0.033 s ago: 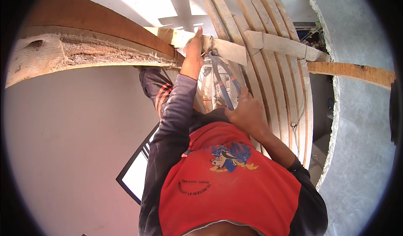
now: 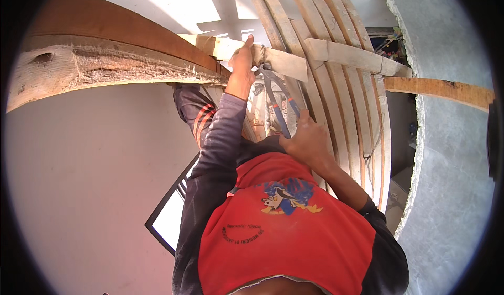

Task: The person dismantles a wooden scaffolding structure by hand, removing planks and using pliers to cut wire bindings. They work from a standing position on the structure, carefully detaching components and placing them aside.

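My right hand [image 2: 308, 144] is closed round the blue, orange-banded handles of a pair of pincers [image 2: 276, 94]. Their jaws point away from me and meet a thin wire [image 2: 263, 52] that loops round a short wooden batten [image 2: 287, 65]. My left hand [image 2: 242, 64] grips this batten just left of the wire, thumb stretched up along it; its other fingers are mostly hidden. Left of that hand, a thick curved beam [image 2: 126, 64] runs in to the batten.
Several long wooden strips [image 2: 336, 85] lean side by side to the right, crossed by another batten [image 2: 352, 56] tied with wire. A rough-edged grey concrete wall [image 2: 457, 153] is at far right, with a wooden piece [image 2: 441, 90] reaching it. A black-framed pane [image 2: 170, 211] sits lower left.
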{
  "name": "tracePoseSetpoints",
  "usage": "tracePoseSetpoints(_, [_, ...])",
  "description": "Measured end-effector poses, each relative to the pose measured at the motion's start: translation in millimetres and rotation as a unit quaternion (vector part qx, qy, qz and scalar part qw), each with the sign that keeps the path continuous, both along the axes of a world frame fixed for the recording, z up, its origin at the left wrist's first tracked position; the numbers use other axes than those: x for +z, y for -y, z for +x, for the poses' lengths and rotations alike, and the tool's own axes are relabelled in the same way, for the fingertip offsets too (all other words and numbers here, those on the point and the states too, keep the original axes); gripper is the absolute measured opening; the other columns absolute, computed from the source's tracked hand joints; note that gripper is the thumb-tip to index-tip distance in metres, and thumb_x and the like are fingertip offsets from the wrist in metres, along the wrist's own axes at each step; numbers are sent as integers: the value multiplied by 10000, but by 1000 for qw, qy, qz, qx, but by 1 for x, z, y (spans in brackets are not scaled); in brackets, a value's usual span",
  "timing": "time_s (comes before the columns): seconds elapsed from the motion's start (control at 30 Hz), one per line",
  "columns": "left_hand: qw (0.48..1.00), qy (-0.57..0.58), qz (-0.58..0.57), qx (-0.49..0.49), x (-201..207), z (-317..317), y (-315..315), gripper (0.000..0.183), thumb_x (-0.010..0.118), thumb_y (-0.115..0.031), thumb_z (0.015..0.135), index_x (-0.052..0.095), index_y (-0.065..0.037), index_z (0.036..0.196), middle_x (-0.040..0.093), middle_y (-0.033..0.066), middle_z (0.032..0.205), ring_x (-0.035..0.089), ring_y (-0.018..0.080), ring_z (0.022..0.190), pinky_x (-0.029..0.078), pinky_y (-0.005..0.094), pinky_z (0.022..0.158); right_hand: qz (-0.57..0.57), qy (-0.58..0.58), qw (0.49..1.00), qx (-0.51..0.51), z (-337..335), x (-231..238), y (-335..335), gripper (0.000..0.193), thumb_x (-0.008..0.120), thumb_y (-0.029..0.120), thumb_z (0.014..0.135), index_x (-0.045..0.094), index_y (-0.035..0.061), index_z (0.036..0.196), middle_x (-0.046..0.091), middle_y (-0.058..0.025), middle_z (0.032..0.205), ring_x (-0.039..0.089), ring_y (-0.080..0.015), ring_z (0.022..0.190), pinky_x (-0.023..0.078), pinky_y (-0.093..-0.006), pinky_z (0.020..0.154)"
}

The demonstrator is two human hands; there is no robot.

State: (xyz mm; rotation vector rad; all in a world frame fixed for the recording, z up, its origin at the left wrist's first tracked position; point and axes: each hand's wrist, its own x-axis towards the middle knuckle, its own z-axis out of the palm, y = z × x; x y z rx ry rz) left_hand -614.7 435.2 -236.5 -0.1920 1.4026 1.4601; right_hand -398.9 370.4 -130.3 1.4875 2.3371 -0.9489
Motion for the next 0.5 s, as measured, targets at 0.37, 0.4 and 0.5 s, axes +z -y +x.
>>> tracePoseSetpoints(0.37, [989, 49, 115, -74, 24, 46, 27, 540, 459, -500, 939, 488, -24, 1192, 570, 118, 1030, 607, 263, 942, 565, 427, 749, -5, -68, 997, -19, 3, -11, 4, 743, 736, 381, 657, 391, -118, 1086, 615, -259, 697, 641, -422, 698, 520, -461, 666])
tracePoseSetpoints(0.4, [989, 44, 116, -76, 22, 44, 25, 553, 455, -505, 938, 485, -14, 1189, 572, 117, 1032, 614, 259, 946, 573, 421, 749, -8, -71, 997, -19, 3, -12, 7, 741, 736, 387, 659, 394, -117, 1080, 616, -257, 698, 641, -422, 693, 520, -461, 665])
tracePoseSetpoints(0.5, [991, 5, 98, -87, 21, 42, 18, 566, 444, -500, 941, 475, 10, 1184, 570, 123, 1035, 635, 245, 941, 596, 403, 756, -23, -69, 997, -11, 1, -9, 9, 739, 739, 406, 665, 401, -117, 1063, 618, -256, 707, 642, -418, 689, 521, -460, 663])
